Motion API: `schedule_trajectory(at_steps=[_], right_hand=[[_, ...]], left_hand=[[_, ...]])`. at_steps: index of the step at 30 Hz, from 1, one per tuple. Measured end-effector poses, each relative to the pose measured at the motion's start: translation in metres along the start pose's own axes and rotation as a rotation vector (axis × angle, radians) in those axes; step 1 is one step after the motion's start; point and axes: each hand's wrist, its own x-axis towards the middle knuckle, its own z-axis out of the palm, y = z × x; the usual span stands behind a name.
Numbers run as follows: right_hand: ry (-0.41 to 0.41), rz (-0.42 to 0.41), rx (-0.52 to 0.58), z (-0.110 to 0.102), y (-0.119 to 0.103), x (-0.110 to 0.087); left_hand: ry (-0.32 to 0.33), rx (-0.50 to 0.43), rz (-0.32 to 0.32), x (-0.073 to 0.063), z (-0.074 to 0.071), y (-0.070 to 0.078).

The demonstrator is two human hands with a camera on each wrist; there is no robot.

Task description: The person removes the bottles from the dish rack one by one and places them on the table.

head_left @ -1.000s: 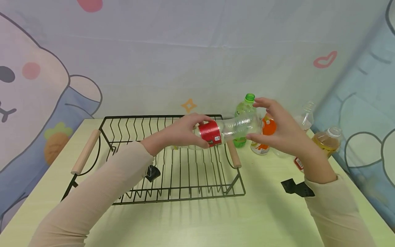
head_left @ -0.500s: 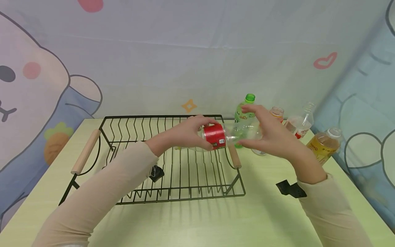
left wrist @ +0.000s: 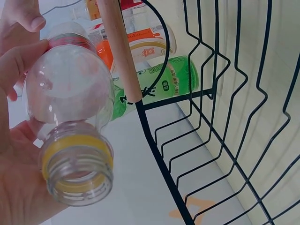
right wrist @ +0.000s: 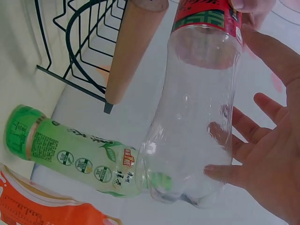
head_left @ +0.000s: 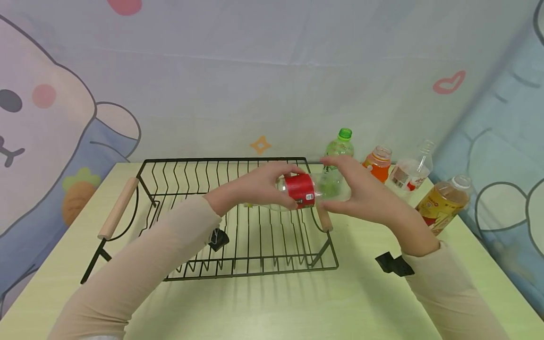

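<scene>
A clear plastic bottle (head_left: 300, 190) with a red label lies sideways above the rack's right end. My left hand (head_left: 265, 186) grips it near the label, thumb on the near side. Its uncapped neck with a yellow ring (left wrist: 75, 157) points toward the camera in the left wrist view. My right hand (head_left: 361, 191) stands around the base half, thumb and fingers spread apart. In the right wrist view, several fingertips (right wrist: 216, 172) show right at the clear wall of the bottle.
Below stands a black wire dish rack (head_left: 233, 259) with wooden handles (head_left: 120, 208). At the right stand a green bottle (head_left: 340, 146), an orange-labelled bottle (head_left: 378, 163), a clear bottle (head_left: 410, 172) and a yellow-labelled bottle (head_left: 442, 203). A printed curtain (head_left: 272, 85) hangs behind the table (head_left: 289, 311).
My right hand has moved left and slightly down along the bottle, its fingers still spread. My left hand has shifted a little right with the bottle.
</scene>
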Motion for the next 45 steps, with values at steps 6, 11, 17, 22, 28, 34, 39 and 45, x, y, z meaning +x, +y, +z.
schedule_trajectory(at_steps=[6, 11, 17, 22, 28, 34, 39, 45], right_hand=[[-0.007, -0.027, -0.097, 0.006, 0.002, 0.0], [-0.018, -0.043, -0.182, 0.009, 0.004, -0.001], [-0.02, -0.054, -0.213, 0.012, 0.004, -0.001], [-0.008, -0.068, -0.236, 0.015, 0.004, -0.002], [0.001, -0.073, -0.259, 0.017, 0.005, -0.003], [0.02, -0.074, -0.283, 0.02, 0.005, -0.004], [0.038, -0.072, -0.299, 0.022, 0.005, -0.005], [0.06, -0.076, -0.319, 0.023, 0.006, -0.006]], left_hand=[[-0.006, -0.004, 0.004, 0.002, 0.002, 0.003], [-0.016, 0.001, -0.006, 0.003, 0.003, 0.003], [-0.022, 0.003, -0.017, 0.003, 0.004, 0.003], [-0.033, 0.002, -0.027, 0.003, 0.005, 0.004], [-0.043, -0.013, -0.022, 0.003, 0.005, 0.005], [-0.049, -0.012, -0.03, 0.004, 0.006, 0.007], [-0.048, -0.01, -0.036, 0.004, 0.006, 0.007], [-0.039, 0.0, -0.043, 0.003, 0.006, 0.008]])
